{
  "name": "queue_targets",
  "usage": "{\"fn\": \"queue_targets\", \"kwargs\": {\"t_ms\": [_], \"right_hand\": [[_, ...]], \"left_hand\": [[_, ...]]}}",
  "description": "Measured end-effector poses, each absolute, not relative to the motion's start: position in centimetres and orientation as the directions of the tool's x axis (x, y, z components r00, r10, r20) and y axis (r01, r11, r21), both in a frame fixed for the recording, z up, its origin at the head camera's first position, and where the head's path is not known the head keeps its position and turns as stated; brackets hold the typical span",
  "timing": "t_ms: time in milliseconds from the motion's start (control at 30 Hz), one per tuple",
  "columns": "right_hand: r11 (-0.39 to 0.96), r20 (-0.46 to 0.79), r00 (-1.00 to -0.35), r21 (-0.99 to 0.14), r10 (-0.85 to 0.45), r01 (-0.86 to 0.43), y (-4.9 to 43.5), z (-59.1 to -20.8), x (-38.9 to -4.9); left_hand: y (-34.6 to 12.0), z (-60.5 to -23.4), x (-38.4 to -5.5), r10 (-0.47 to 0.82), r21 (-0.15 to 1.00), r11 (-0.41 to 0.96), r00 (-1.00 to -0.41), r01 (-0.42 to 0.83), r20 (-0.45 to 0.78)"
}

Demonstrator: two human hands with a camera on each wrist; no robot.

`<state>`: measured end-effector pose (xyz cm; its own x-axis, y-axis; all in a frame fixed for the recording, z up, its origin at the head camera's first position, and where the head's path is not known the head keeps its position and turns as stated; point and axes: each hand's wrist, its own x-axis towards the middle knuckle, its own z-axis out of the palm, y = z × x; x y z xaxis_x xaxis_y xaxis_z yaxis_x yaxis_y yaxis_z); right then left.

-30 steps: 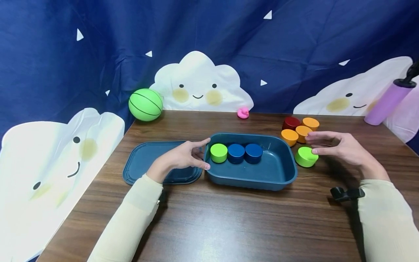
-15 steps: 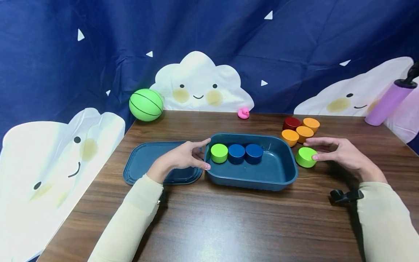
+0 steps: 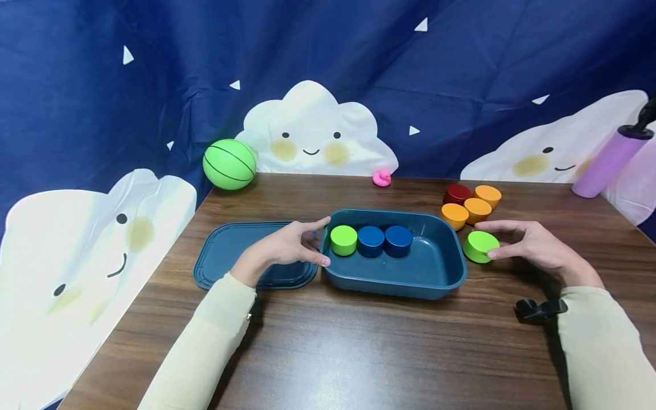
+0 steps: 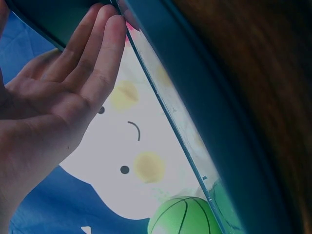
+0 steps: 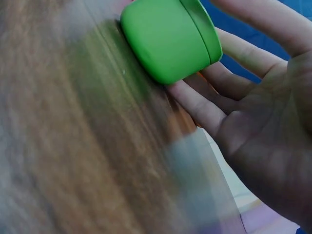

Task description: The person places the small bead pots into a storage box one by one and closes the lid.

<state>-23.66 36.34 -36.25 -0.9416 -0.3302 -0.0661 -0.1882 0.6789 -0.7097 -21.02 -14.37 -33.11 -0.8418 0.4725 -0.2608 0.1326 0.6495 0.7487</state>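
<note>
My right hand (image 3: 538,245) pinches a small round green lidded jar (image 3: 479,247), thumb on its near side and index finger at its far side. In the right wrist view, the jar (image 5: 168,41) shows a lid seam, and the other fingers extend behind it. My left hand (image 3: 284,245) rests against the left end of a dark blue tub (image 3: 394,285), thumb and index finger spread along it. The left wrist view shows straight fingers (image 4: 100,73) touching the tub's wall. Inside the tub, another green jar (image 3: 343,240) and two blue jars (image 3: 384,241) stand in a row.
Left of the tub lies a dark blue lid (image 3: 230,250), partly under the left hand. Orange jars (image 3: 478,210) and a dark red jar (image 3: 457,193) cluster behind the right hand. A green ball (image 3: 229,164), pink duck (image 3: 381,177) and purple pump (image 3: 610,162) stand farther back.
My right hand has moved slightly left and down, and its thumb and index finger have closed on the green jar. The left hand and the tub stay put.
</note>
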Motion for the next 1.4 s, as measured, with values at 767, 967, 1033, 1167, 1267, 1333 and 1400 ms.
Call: {"fn": "queue_targets", "kwargs": {"t_ms": [767, 967, 1033, 1167, 1267, 1333, 1400], "right_hand": [[0.698, -0.078, -0.944, -0.693, -0.322, -0.18, 36.28, -36.58, -23.82], [0.712, -0.072, -0.947, -0.677, -0.314, -0.185, 36.15, -36.55, -23.8], [0.721, -0.069, -0.948, -0.667, -0.312, -0.188, 36.06, -36.48, -23.82], [0.732, -0.072, -0.95, -0.656, -0.303, -0.184, 35.92, -36.32, -23.86], [0.737, -0.072, -0.954, -0.653, -0.29, -0.175, 35.87, -36.23, -23.84], [0.737, -0.073, -0.956, -0.655, -0.283, -0.168, 35.83, -36.1, -23.81], [0.738, -0.079, -0.959, -0.657, -0.271, -0.155, 35.79, -35.89, -23.79]], "left_hand": [[-14.43, -33.03, -20.92, 0.483, 0.751, 0.644, -0.838, 0.143, -0.254], [-14.38, -32.98, -20.87, 0.479, 0.747, 0.649, -0.84, 0.143, -0.255], [-14.36, -32.97, -20.87, 0.478, 0.745, 0.652, -0.841, 0.144, -0.255], [-14.33, -33.0, -20.9, 0.474, 0.742, 0.656, -0.842, 0.14, -0.26], [-14.3, -33.04, -20.95, 0.471, 0.741, 0.657, -0.842, 0.136, -0.263], [-14.3, -33.06, -20.98, 0.471, 0.741, 0.657, -0.842, 0.136, -0.262], [-14.31, -33.09, -21.01, 0.472, 0.743, 0.656, -0.842, 0.137, -0.262]]}}
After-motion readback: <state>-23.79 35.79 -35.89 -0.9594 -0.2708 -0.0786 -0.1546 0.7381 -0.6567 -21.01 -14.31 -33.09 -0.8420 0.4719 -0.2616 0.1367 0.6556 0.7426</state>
